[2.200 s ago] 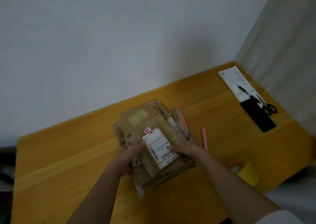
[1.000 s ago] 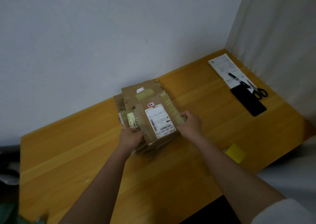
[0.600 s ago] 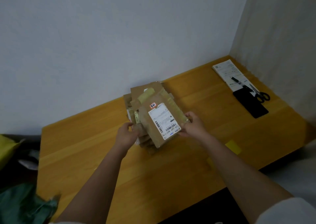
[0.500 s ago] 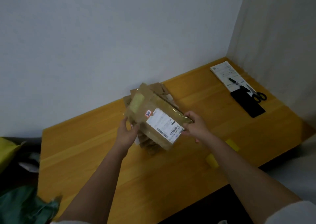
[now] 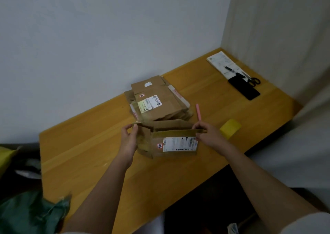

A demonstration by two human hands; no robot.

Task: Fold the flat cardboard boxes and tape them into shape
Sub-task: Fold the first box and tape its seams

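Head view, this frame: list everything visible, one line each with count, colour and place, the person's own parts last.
Table: one, yellow-orange wood, set into the room corner.
Box being opened: one, brown cardboard with white label, near the table's front edge, held between both hands.
Stack of flat boxes: one pile, brown, behind the held box; number of boxes unclear.
Pink stick: one, right of the stack.
Yellow block: one, right of the right hand.
Paper pad: one, white, far right corner.
Pen: one, dark, on the pad.
Scissors: one pair, black handles.
Black flat item: one, beside the scissors.
Green bag: one, lower left.
Left hand: pinches the box's left end.
Right hand: pinches its right end.
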